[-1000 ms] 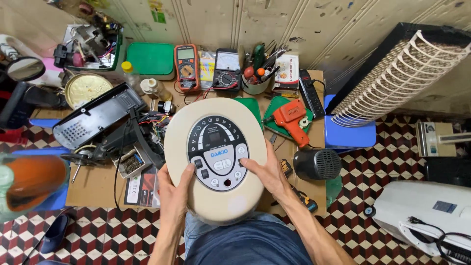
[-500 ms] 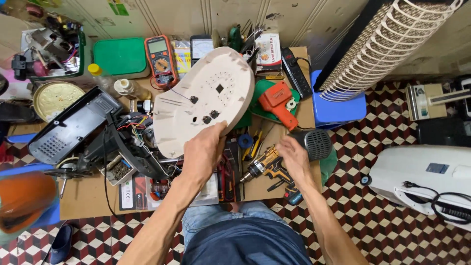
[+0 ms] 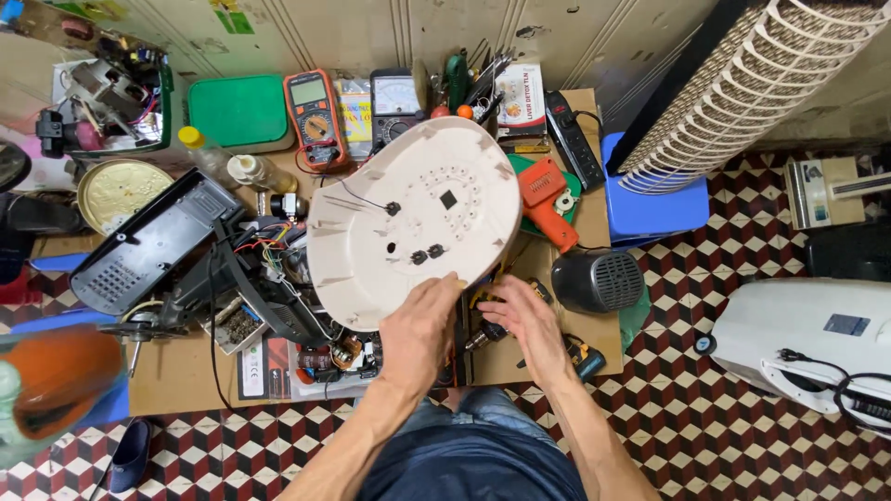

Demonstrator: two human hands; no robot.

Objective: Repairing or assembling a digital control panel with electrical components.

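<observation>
My left hand (image 3: 422, 327) grips the lower edge of a cream oval appliance cover (image 3: 408, 209). The cover is tilted up over the cardboard-topped table (image 3: 176, 380), and its ribbed inner side with small black parts and a thin wire faces me. My right hand (image 3: 524, 320) lies just right of it, below the cover's edge. Its fingers are curled over a black and yellow cordless drill (image 3: 489, 336) that rests on the table. The drill's rear end (image 3: 585, 357) sticks out past my wrist.
An opened black appliance housing (image 3: 153, 241) with loose wires lies left. An orange power tool (image 3: 548, 199) and a black motor (image 3: 599, 278) lie right. Two multimeters (image 3: 314, 107) and a green box (image 3: 239, 111) stand at the back. Off the table are a blue stool (image 3: 654, 199) and a white appliance (image 3: 817, 343).
The cover lay face up under both hands; now my left hand alone holds it flipped and tilted, underside showing. My right hand has dropped onto the drill.
</observation>
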